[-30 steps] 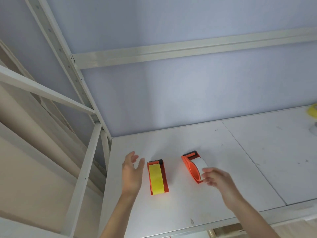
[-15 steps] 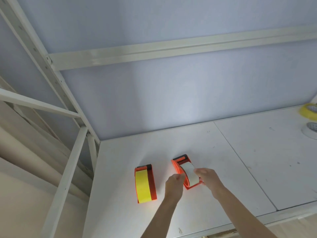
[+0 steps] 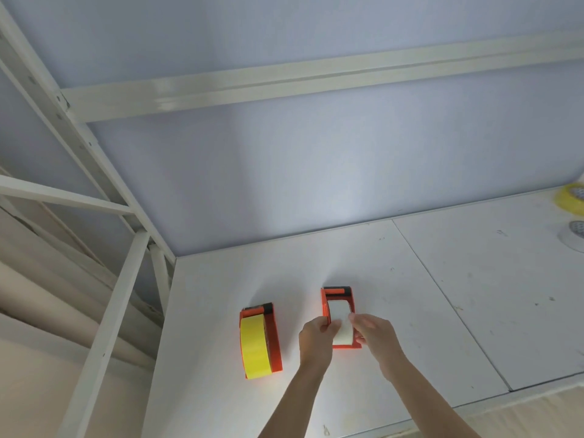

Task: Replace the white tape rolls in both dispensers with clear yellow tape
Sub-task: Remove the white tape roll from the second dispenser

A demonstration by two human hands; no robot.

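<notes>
Both hands have closed in on the right-hand dispenser (image 3: 339, 314), at 6 o'clock on the shelf (image 3: 442, 295): a second ago the left hand (image 3: 316, 338) hung open beside the yellow-loaded dispenser (image 3: 260, 341), at 9 o'clock of it. Now left hand and right hand (image 3: 373, 335) pinch the white roll (image 3: 340, 325) from either side, apparently lifting it out. A spare yellow roll (image 3: 570, 200) waits far off at 2 o'clock.

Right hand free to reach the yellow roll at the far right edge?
Probably not right now. The right hand and left hand are both busy on the white roll in the right dispenser. The shelf toward the yellow roll lies open, but it looks a long stretch away.
</notes>
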